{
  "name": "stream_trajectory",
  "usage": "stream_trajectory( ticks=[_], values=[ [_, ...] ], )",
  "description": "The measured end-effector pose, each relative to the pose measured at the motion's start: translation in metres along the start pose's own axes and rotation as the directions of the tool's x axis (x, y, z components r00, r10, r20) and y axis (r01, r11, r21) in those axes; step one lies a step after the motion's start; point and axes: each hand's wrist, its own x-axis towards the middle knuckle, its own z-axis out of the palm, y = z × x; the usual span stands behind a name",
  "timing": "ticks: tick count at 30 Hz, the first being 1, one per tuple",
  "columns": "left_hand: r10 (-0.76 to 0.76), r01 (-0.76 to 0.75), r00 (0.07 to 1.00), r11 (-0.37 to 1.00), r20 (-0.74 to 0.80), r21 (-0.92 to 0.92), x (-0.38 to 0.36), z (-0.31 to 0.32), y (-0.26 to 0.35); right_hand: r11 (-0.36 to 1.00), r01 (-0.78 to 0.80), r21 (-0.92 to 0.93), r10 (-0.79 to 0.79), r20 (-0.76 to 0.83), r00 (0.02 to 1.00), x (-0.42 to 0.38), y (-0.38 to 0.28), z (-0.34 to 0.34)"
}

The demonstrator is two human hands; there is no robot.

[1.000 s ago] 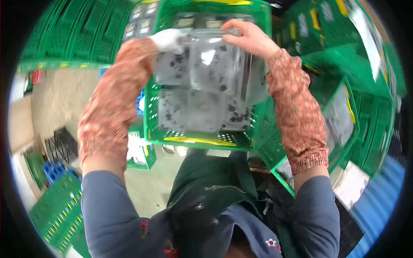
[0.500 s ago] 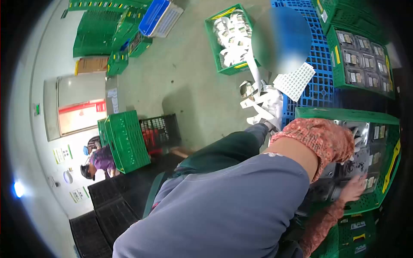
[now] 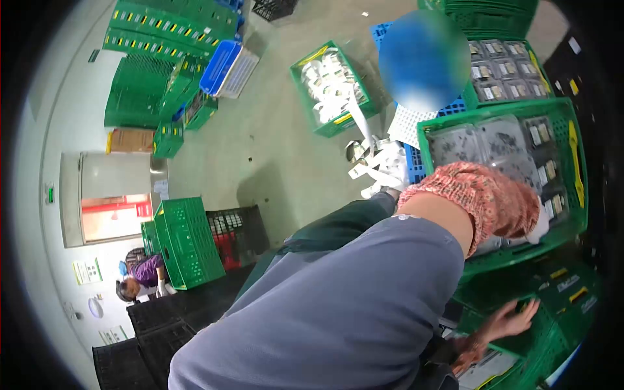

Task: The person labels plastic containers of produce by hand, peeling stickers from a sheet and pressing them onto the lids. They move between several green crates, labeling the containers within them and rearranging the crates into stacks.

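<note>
Head view: right hand, bare, fingers spread wide, rests flat on a lower green crate and grips nothing. Left hand, in a white glove, is mostly hidden behind its patterned sleeve; its grip cannot be told. It lies at the near edge of the upper green crate, which holds clear lidded punnets. Another person crouches well apart beside a further crate.
</note>
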Motion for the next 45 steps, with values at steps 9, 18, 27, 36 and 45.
stream_trajectory(
  ticks=[9,18,27,36,45],
  values=[
    [0.587,-0.656,0.742,0.736,-0.323,-0.169,0.083,0.001,0.153,0.322,-0.921,-0.218,0.908,-0.202,0.366,-0.149,0.154,-0.097],
    [0.819,-0.790,0.567,0.572,-0.090,0.221,0.186,0.057,0.192,0.502,-0.858,-0.111,0.792,-0.340,0.507,-0.146,0.163,-0.005],
    [0.707,-0.711,0.690,0.623,0.154,0.326,0.286,0.084,0.201,0.429,-0.885,-0.179,0.891,-0.076,0.447,-0.132,0.273,0.052],
    [0.732,-0.781,0.619,0.613,0.286,0.120,0.229,0.077,0.158,0.591,-0.718,-0.369,0.807,0.256,0.533,-0.078,0.247,0.091],
    [0.745,-0.744,0.629,0.660,0.222,-0.110,0.139,-0.034,0.090,0.663,-0.748,0.036,0.696,0.340,0.633,-0.141,0.271,0.078]
  ],
)
